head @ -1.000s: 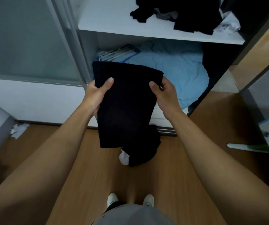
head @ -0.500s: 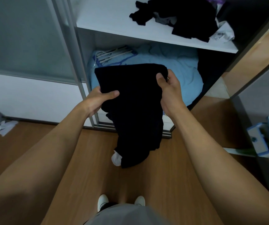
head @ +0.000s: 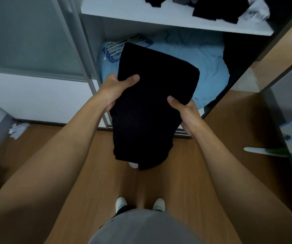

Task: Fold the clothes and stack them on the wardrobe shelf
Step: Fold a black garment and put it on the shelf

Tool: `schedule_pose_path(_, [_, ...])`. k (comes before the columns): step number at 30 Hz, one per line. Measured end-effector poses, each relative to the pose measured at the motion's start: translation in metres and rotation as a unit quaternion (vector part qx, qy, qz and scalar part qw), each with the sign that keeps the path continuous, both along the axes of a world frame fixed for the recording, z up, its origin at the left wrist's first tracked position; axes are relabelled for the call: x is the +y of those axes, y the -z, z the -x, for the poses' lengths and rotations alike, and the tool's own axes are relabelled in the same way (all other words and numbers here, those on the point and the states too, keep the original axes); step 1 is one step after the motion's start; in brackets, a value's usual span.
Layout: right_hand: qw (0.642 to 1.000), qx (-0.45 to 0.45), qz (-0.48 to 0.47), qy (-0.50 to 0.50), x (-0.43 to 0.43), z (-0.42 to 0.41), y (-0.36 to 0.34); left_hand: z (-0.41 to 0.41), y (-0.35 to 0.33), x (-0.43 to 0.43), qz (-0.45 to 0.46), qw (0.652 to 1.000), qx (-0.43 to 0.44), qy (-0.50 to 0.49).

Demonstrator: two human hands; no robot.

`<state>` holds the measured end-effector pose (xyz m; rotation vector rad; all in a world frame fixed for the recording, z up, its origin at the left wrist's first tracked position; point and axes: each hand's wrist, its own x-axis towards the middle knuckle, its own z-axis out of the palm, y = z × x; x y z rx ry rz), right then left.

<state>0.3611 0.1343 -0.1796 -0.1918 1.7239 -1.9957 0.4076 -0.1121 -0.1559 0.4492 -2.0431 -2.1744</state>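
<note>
Before wardrobe shelf [head: 141,17], black garment [head: 150,106] hangs gripped between left hand [head: 117,89] and right hand [head: 185,111].

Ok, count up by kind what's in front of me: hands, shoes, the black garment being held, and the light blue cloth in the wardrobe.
2 hands: left hand, right hand, both gripping the garment
2 white shoes: left shoe, right shoe
1 black garment
1 light blue cloth
Total: 6
</note>
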Motion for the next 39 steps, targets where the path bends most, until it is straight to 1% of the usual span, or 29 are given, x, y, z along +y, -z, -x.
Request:
schedule_pose_path(3, [0.998, -0.047, 0.047, -0.015, -0.01, 0.004, -0.012, -0.013, 0.007, -0.025, 0.082, 0.996, -0.004, 0.029])
schedule_pose_path(5, [0.995, -0.071, 0.071, -0.006, -0.013, 0.007, -0.02, -0.03, 0.031, -0.035, 0.104, 0.992, -0.026, 0.06])
schedule_pose_path(7, [0.99, -0.094, 0.102, 0.005, -0.016, 0.009, -0.025, -0.047, 0.056, -0.031, 0.073, 0.991, -0.041, 0.104])
schedule_pose_path(9, [0.988, -0.105, 0.113, 0.005, -0.017, 0.009, -0.03, -0.055, 0.068, -0.016, 0.043, 0.988, -0.042, 0.143])
schedule_pose_path(12, [0.983, -0.136, 0.121, 0.004, -0.016, 0.011, -0.038, -0.048, 0.062, 0.005, 0.027, 0.983, -0.048, 0.177])
schedule_pose_path(16, [0.968, -0.187, 0.165, -0.013, -0.002, 0.016, -0.05, -0.033, 0.045, 0.026, -0.027, 0.977, -0.066, 0.201])
schedule_pose_path(19, [0.968, -0.187, 0.166, 0.028, 0.016, 0.027, -0.053, -0.021, 0.036, 0.041, -0.053, 0.983, -0.047, 0.169])
schedule_pose_path(21, [0.976, -0.154, 0.139, 0.069, 0.03, 0.031, -0.048, -0.015, 0.031, 0.051, -0.085, 0.988, -0.04, 0.124])
schedule_pose_path(22, [0.982, -0.134, 0.113, 0.075, 0.037, 0.029, -0.042, -0.014, 0.029, 0.054, -0.1, 0.989, -0.039, 0.1])
schedule_pose_path(23, [0.988, -0.116, 0.076, 0.065, 0.042, 0.025, -0.033, -0.013, 0.027, 0.057, -0.113, 0.99, -0.036, 0.077])
schedule_pose_path(25, [0.993, -0.115, 0.001, 0.038, 0.044, 0.01, -0.013, -0.012, 0.025, 0.058, -0.144, 0.989, -0.029, 0.032])
schedule_pose_path(28, [0.992, -0.117, -0.053, -0.004, 0.031, -0.008, 0.009, -0.01, 0.021, 0.047, -0.173, 0.984, -0.043, -0.031])
schedule_pose_path(29, [0.992, -0.108, -0.06, 0.002, 0.023, -0.011, 0.011, -0.01, 0.021, 0.039, -0.162, 0.984, -0.055, -0.042])
schedule_pose_path(30, [0.993, -0.098, -0.062, 0.017, 0.015, -0.012, 0.011, -0.009, 0.023, 0.029, -0.13, 0.988, -0.064, -0.048])
schedule_pose_path(32, [0.992, -0.095, -0.06, 0.054, -0.001, -0.011, 0.01, -0.009, 0.028, 0.007, -0.011, 0.995, -0.088, -0.039])
schedule_pose_path(34, [0.989, -0.106, -0.061, 0.08, -0.017, -0.009, 0.008, -0.012, 0.036, -0.012, 0.09, 0.988, -0.12, -0.03])
schedule_pose_path(35, [0.988, -0.107, -0.074, 0.088, -0.025, -0.008, 0.009, -0.014, 0.041, -0.019, 0.11, 0.984, -0.137, -0.036])
schedule_pose_path(37, [0.984, -0.095, -0.108, 0.104, -0.04, -0.006, 0.01, -0.018, 0.05, -0.03, 0.12, 0.978, -0.156, -0.063])
schedule_pose_path(39, [0.977, -0.083, -0.142, 0.136, -0.052, -0.003, 0.012, -0.021, 0.054, -0.039, 0.127, 0.977, -0.151, -0.076])
